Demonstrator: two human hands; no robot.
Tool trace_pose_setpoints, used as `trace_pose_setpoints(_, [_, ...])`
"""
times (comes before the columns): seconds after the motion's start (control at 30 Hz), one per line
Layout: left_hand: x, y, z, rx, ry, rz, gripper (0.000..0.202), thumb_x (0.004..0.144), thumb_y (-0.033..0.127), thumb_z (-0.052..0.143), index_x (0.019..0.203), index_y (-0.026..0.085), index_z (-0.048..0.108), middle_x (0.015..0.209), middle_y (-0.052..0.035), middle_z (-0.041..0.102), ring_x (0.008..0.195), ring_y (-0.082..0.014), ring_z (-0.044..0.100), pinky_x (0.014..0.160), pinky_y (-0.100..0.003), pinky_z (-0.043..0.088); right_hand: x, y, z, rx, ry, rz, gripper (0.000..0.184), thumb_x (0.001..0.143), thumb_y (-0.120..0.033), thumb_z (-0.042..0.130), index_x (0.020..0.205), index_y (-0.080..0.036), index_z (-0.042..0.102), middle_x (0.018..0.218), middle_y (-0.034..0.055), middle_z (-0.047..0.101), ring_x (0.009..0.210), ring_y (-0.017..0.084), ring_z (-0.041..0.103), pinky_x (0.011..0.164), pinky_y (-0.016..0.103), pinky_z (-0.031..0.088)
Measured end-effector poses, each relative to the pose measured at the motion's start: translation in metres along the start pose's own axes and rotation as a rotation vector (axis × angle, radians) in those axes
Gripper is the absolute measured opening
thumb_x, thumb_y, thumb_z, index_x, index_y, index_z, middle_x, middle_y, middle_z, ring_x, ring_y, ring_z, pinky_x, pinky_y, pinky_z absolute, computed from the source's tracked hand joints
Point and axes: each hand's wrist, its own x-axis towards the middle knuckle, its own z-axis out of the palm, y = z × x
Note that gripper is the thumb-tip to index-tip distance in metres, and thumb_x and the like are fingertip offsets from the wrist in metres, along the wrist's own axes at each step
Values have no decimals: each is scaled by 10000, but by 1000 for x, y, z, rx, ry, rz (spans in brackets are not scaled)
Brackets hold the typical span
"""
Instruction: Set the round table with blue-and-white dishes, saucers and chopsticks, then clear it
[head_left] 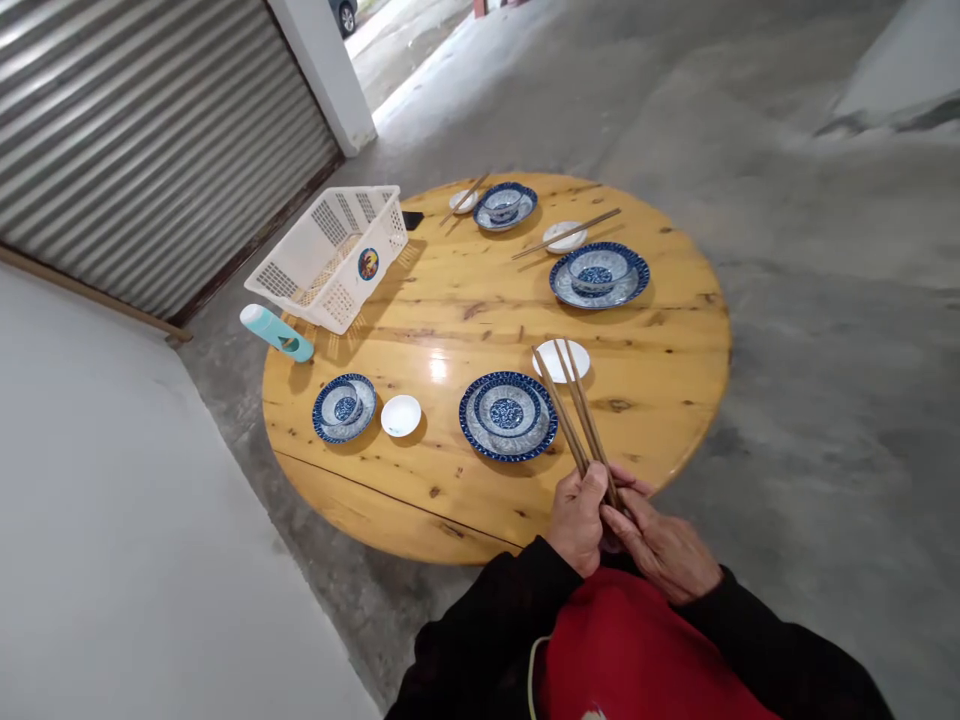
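Note:
Several brown chopsticks [574,410] are held upright and slightly fanned in front of my body, over the table's near edge. My left hand [581,510] is wrapped round their lower part, thumb on top. From the right, my right hand [664,545] grips the same chopsticks near their lower ends, which the fingers hide. Behind the chopstick tips lies a small white dish [553,362], partly covered by them. Just left of it sits a blue-patterned plate with a bowl [506,412] on it.
The round wooden table [465,330] bears more blue plates with bowls [598,275], [504,206], [344,408] and a white dish [401,416]. Chopsticks [592,222] rest across another dish. A white plastic basket [330,260] and a turquoise bottle [277,333] stand at the left.

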Motion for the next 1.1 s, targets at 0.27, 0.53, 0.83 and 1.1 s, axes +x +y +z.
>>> trace_pose_setpoints(0.27, [17,-12,22,69,4,-4,699,752,807,639,909,126,668,859,-113,743,627,-149,621,582,-257,446,11,31,-14,429,-220,-41,519,964,-499,328,1269,-144,551,710,77,712,558,257,684,560,372,557])
trace_pose_setpoints(0.53, [62,-43,124,87,-54,61,650,786,767,645,873,123,649,861,-128,749,766,-185,662,739,-288,481,33,128,-81,558,-224,-90,591,954,-537,372,1325,-124,572,743,104,706,689,272,712,602,356,582])
trace_pose_setpoints(0.83, [123,-80,253,86,-221,-15,624,751,724,714,918,128,636,915,-160,758,884,-246,704,802,-323,497,39,222,-187,679,-150,73,558,980,-585,380,1245,-149,606,729,61,663,619,217,635,590,330,545])
trace_pose_setpoints(1.1, [159,-79,287,59,-188,-12,654,811,747,643,961,110,653,908,-163,753,861,-235,693,810,-336,502,71,241,-225,740,-224,122,578,965,-633,396,1238,-163,592,597,-7,560,464,174,523,476,321,465])
